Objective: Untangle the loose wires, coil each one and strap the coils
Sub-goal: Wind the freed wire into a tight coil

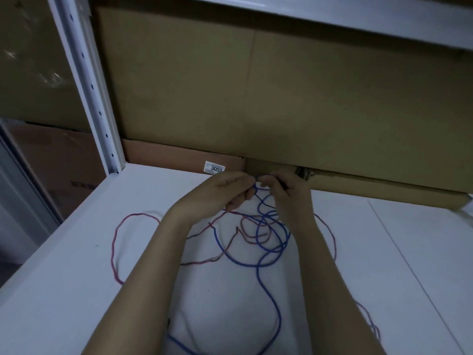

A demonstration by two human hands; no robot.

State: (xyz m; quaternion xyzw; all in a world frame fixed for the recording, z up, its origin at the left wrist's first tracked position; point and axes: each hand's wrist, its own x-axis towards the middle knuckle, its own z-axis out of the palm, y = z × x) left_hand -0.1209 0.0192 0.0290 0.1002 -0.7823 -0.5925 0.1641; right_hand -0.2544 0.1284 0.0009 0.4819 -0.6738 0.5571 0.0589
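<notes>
Untangling barely begun on the white shelf (76, 290).
My left hand (225, 193) and right hand (286, 190) pinch the thin blue wire (258, 267) near the back edge; the thin red wire (115, 242) sprawls mid-shelf, tangled with it, nothing coiled or strapped.

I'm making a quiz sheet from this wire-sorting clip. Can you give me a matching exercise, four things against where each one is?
Things:
1. blue wire
2. red wire
3. white label reading 3055
4. white shelf upright

Places:
A. stuck on a cardboard box behind the hands
B. standing at the back left corner of the shelf
C. pinched between both hands
D. looped out flat to the left of the left forearm

Pairs: 1-C, 2-D, 3-A, 4-B
</notes>
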